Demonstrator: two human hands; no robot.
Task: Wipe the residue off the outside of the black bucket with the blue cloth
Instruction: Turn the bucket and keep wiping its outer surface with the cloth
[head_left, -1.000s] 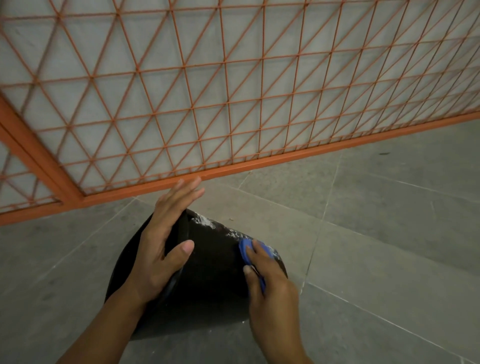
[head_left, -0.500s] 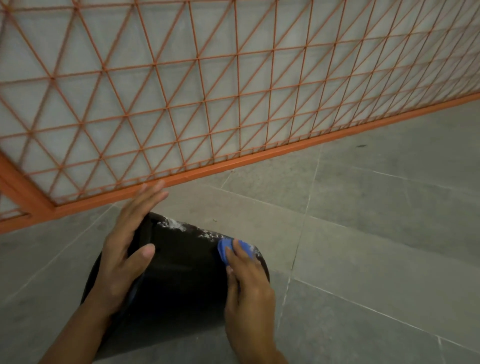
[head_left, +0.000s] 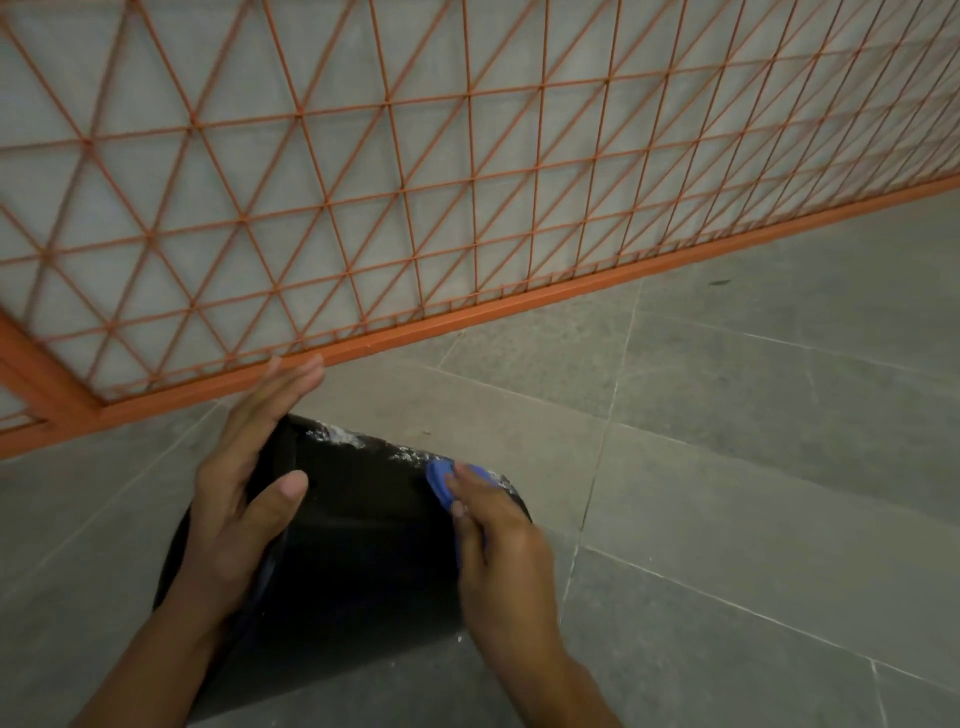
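The black bucket (head_left: 358, 540) lies on its side on the grey floor at the bottom centre of the head view. White residue (head_left: 337, 436) streaks its upper far edge. My left hand (head_left: 244, 499) rests flat against the bucket's left end, fingers straight, thumb over the black wall. My right hand (head_left: 493, 545) presses the blue cloth (head_left: 441, 480) onto the bucket's upper right side, just right of the residue. Most of the cloth is hidden under my fingers.
An orange metal mesh fence (head_left: 467, 208) with a bottom rail (head_left: 493, 309) runs across the view just behind the bucket. Grey floor tiles (head_left: 753, 467) stretch to the right and front.
My view has shifted a little between frames. My right hand and the cloth stay on the bucket's upper right edge with a small rubbing shift. The left hand keeps bracing the bucket.
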